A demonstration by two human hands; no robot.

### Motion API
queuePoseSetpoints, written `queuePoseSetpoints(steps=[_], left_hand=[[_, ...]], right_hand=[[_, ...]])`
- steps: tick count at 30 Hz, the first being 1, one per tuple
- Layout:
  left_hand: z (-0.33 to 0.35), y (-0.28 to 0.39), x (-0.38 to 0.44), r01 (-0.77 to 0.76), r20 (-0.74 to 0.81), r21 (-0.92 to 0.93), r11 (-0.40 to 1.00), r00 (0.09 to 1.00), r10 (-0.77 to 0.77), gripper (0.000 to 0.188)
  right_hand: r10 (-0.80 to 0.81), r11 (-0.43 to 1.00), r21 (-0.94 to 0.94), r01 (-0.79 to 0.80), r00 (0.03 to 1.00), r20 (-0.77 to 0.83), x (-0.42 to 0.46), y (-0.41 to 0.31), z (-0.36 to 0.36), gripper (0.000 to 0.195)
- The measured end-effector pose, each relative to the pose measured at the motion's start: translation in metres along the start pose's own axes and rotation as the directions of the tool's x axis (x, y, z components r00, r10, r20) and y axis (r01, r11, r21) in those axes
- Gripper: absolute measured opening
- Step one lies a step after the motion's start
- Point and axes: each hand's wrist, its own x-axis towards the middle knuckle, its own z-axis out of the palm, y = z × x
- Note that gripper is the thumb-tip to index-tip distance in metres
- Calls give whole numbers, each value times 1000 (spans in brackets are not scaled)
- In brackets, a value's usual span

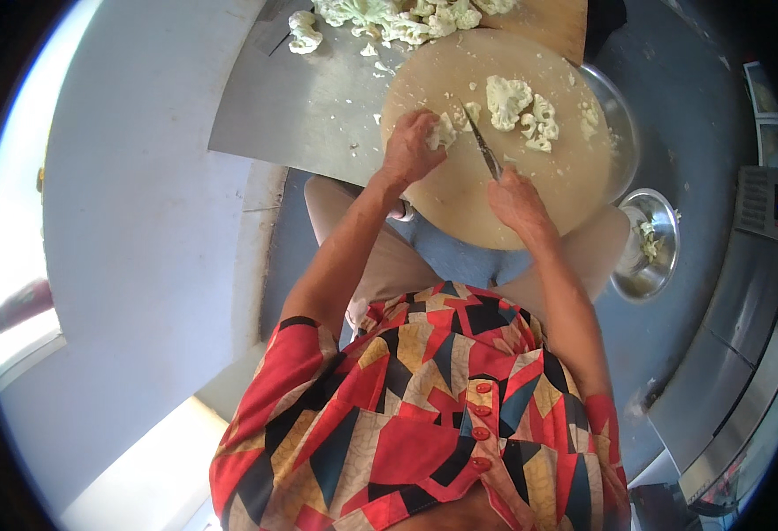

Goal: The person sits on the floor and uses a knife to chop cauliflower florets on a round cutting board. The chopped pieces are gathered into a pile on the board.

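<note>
My left hand (415,147) grips a cauliflower piece (442,133) over the left part of a round cutting board (455,206). In my right hand (516,197) is a kitchen knife (483,147), its narrow dark blade pointing up and left. The blade lies just right of the held piece, beside a small floret (472,116). Further right on the board rest a large cauliflower floret (508,101) and a cluster of smaller florets (541,124). Crumbs are scattered around them. My fingers partly hide the held piece.
A heap of cauliflower (395,20) lies at the back of the metal table (296,113), near a wooden board (548,26). A metal basin (624,126) sits partly under the round board's right side. Lower right, a steel bowl (664,265) holds trimmings. A steel appliance (700,372) stands far right.
</note>
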Motion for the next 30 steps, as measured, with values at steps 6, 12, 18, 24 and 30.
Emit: queuePoseSetpoints(steps=[6, 12, 18, 24, 30], left_hand=[[-3, -9, -2, 28, -4, -27, 999, 1000, -28, 44], [-5, -6, -4, 35, 2, 13, 999, 999, -35, 36], [-4, -4, -5, 30, -6, 6, 1000, 1000, -30, 36], [-8, -6, -7, -4, 16, 88, 996, 1000, 3, 36], [-4, -6, -15, -11, -2, 181, 983, 1000, 12, 38]], right_hand=[[-91, 996, 7, 90, 991, 99, -56, 17, -18, 33], [-125, 991, -44, 128, 991, 50, -59, 18, -4, 28], [-81, 997, -4, 81, 994, 79, -29, 8, 12, 28], [-1, 978, 203, -41, 979, 203, 8, -17, 1, 33], [109, 771, 585, -251, 957, 267, 0, 14, -12, 29]])
